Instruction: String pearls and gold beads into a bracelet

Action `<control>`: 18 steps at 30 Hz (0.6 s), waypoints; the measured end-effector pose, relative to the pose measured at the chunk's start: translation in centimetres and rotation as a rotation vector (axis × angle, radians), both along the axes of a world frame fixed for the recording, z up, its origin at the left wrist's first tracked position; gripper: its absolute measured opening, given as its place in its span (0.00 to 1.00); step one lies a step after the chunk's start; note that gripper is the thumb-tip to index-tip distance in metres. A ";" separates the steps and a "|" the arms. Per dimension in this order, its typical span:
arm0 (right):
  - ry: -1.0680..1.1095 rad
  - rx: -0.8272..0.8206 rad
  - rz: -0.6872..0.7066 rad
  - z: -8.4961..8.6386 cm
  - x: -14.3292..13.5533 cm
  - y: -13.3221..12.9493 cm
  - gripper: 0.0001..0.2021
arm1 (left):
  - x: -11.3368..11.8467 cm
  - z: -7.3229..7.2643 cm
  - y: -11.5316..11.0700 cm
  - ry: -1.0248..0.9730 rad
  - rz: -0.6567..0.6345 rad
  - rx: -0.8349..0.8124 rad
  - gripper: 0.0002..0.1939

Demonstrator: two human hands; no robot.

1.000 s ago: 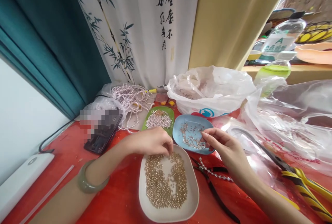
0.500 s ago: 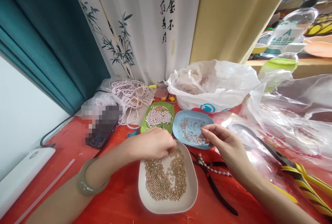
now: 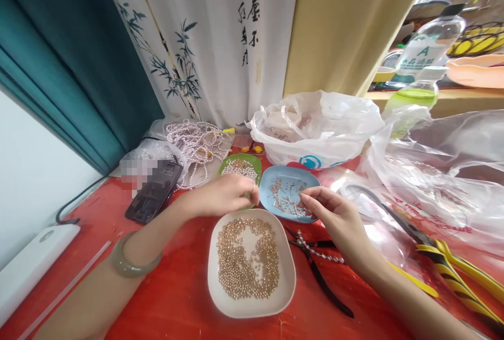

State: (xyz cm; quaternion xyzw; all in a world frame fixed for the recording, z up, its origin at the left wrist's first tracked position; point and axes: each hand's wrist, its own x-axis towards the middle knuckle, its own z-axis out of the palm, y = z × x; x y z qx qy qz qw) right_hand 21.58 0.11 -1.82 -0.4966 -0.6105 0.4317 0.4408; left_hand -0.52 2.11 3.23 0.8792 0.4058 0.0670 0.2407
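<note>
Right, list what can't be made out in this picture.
All in the head view:
Anything the left hand may hold: hidden by the hand itself.
Anything pinched in the right hand: too small to tell.
Near part of the green tray: behind the left hand.
Handle ends of the yellow-and-black pliers: cut off by the right edge.
</note>
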 end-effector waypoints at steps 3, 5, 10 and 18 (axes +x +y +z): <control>-0.003 0.008 -0.011 0.0 0.0 0.0 0.12 | -1.3 -0.4 1.2 -0.031 0.259 0.145 0.09; -0.005 0.006 -0.019 0.0 0.0 0.0 0.12 | -2.2 -1.0 2.0 -0.008 0.379 0.160 0.10; -0.022 -0.007 -0.027 0.3 -0.2 0.0 0.12 | -3.1 -2.6 3.1 0.012 0.394 0.165 0.10; -0.030 -0.008 -0.034 0.4 -0.2 0.0 0.13 | -2.3 -3.7 3.3 0.021 0.344 0.203 0.09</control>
